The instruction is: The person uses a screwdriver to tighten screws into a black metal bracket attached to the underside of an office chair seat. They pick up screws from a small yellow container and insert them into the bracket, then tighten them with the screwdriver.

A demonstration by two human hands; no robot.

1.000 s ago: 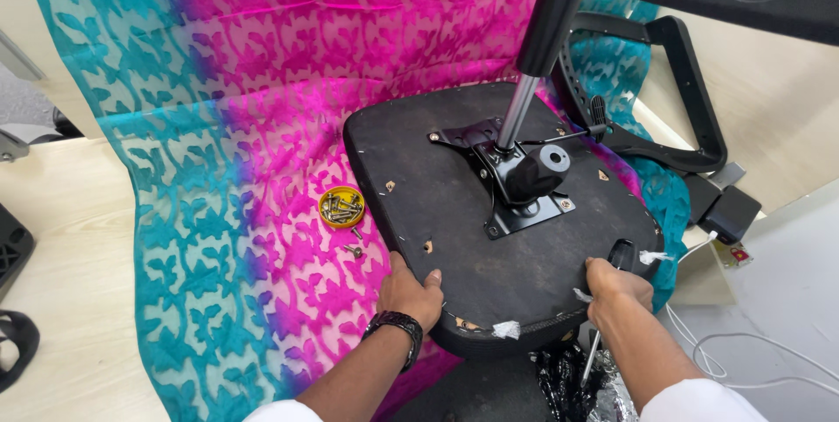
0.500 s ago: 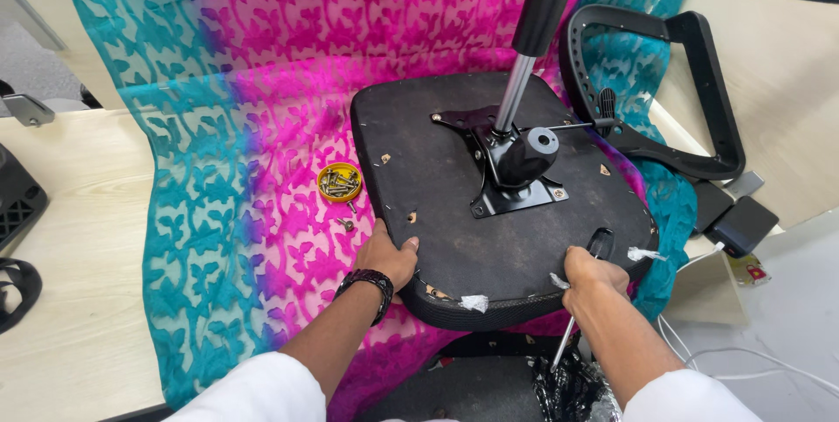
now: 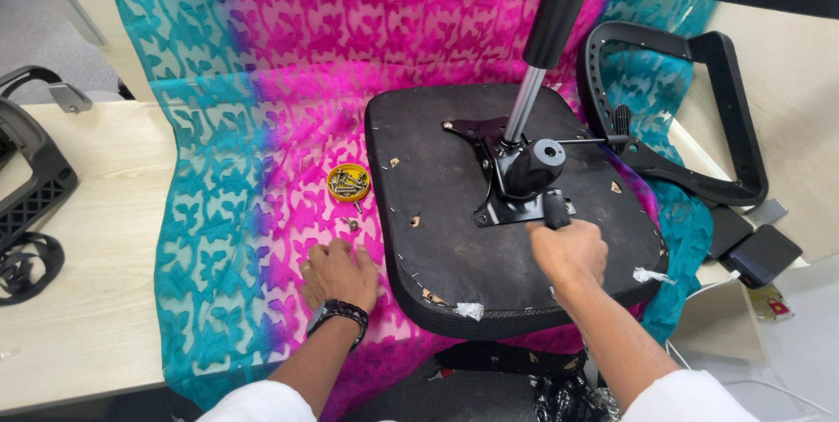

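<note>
- Chair seat (image 3: 454, 238), upside down on pink/teal cloth (image 3: 262, 125); likely heavy, stiff; grip rim or mech plate (image 3: 516, 186)
- L hand (image 3: 339, 273) flat on cloth, fingers spread
- R hand (image 3: 568, 252) closed on black tool handle (image 3: 556, 210)

A black mesh chair back (image 3: 699, 125) lies on the pink-and-teal cloth (image 3: 227, 177).

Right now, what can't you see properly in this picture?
Head view, the only one:
- Right hand: palm side hidden by its back, so its grip on the black handle is unclear.
- Small yellow tin: contents too small to identify.
- Upturned chair seat: near rim hides what lies below.
- Black post: top cut off.
</note>
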